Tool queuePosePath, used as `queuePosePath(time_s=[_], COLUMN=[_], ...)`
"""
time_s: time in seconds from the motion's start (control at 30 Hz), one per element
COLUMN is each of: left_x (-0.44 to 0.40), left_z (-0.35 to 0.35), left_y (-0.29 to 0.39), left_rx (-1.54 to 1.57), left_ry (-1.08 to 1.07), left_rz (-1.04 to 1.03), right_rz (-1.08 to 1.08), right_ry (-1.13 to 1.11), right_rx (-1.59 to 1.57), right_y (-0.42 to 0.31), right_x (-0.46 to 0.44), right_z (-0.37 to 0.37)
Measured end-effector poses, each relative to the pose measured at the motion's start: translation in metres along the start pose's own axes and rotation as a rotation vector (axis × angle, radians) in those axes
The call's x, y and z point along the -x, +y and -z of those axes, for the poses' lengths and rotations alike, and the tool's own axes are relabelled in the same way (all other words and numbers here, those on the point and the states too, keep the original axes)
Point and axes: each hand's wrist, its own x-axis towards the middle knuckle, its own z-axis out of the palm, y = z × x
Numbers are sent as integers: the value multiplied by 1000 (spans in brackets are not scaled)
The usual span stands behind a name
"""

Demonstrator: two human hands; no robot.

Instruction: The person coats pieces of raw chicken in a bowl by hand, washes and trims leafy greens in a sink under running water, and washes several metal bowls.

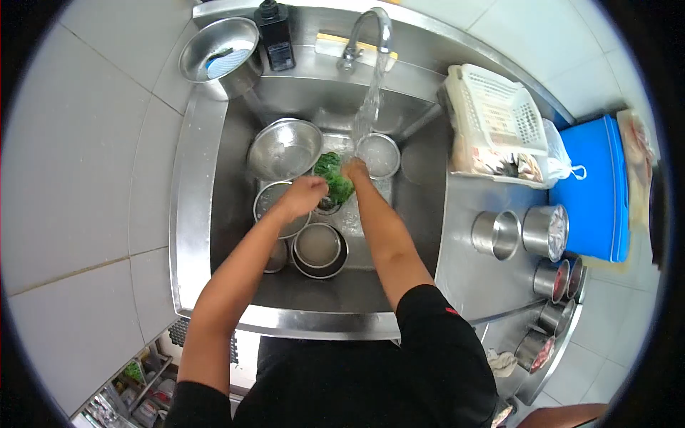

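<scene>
Sitting between left fingers (pixel 321 188) and right fingers (pixel 349 167) are leafy greens (pixel 333 177).

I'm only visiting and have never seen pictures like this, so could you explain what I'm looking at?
There's no machine: a camera on a person's head looks down at their bare hands. Below is a steel sink, with a large metal bowl among other vessels, and water running from the tap. The left hand and right hand are at leafy greens; their exact grip is unclear. At the picture's right, a white basket sits near a blue box.
</scene>
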Motion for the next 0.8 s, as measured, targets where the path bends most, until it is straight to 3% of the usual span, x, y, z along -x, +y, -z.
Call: queuePosePath(time_s=[0.03, 0.1, 0.2, 0.3, 0.43, 0.53, 0.67, 0.77, 0.8], left_x=[8, 22, 43, 50, 58, 49, 52, 48, 48], left_z=[4, 11, 21, 18, 14, 7, 5, 0, -1], left_y=[-15, -33, -45, -69, -75, -95, -76, -89, -93], left_rx=[-32, -65, -157, -14, 116, 109, 155, 204, 236], left_ry=[-2, 3, -95, 7, -42, -66, -98, -76, -86], left_rz=[3, 13, 16, 38, 159, 111, 209, 142, 170], right_rz=[8, -217, -176, -381, -630, -799, -628, -518, -450], right_ry=[-5, -2, 34, 46, 103, 219, 155, 109, 113], right_rx=[-3, -294, -199, -220, -302, -391, -453, -538, -401], right_y=[-4, -11, 32, 15, -16, -36, -28, -27, -23], right_x=[6, 12, -81, -89, -74, -40, -14, -5, -15], right_z=[-10, -22, -125, -124, -103, -72, -53, -50, -55])
